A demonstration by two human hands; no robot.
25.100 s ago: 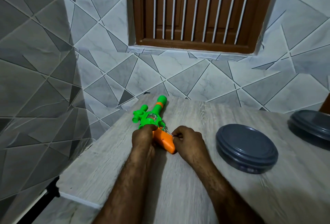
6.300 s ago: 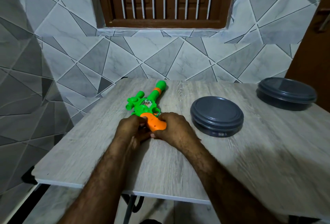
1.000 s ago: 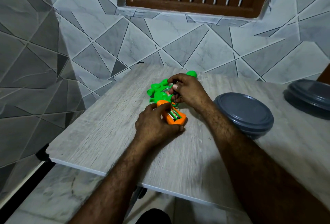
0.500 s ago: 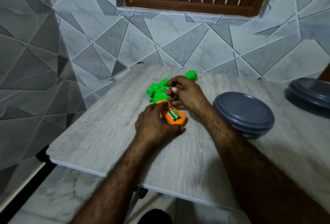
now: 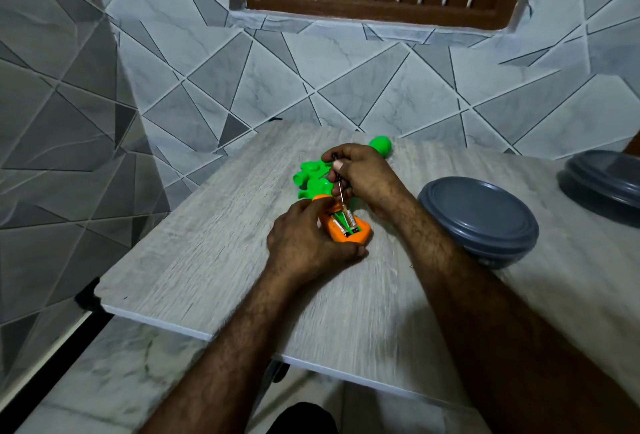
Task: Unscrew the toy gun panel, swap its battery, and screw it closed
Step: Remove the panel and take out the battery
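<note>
A green toy gun [image 5: 313, 177] with an orange grip [image 5: 363, 228] lies on the grey wooden table [image 5: 214, 253]. The grip's battery compartment is open, and batteries [image 5: 344, 222] show inside it. My left hand [image 5: 304, 243] curls round the grip from the near side. My right hand [image 5: 363, 174] hovers over the gun's green body and pinches a thin screwdriver [image 5: 341, 191]. The screwdriver's tip points down at the top end of the batteries. The removed panel is not visible.
A round dark grey lidded container [image 5: 481, 219] sits on the table to the right of my right forearm. A second one [image 5: 606, 177] stands at the far right edge. Tiled walls close in at the left and back. The table's near edge runs below my forearms.
My right hand has tilted the screwdriver down, and its tip now reaches the top of the batteries. My left hand stays on the grip.
</note>
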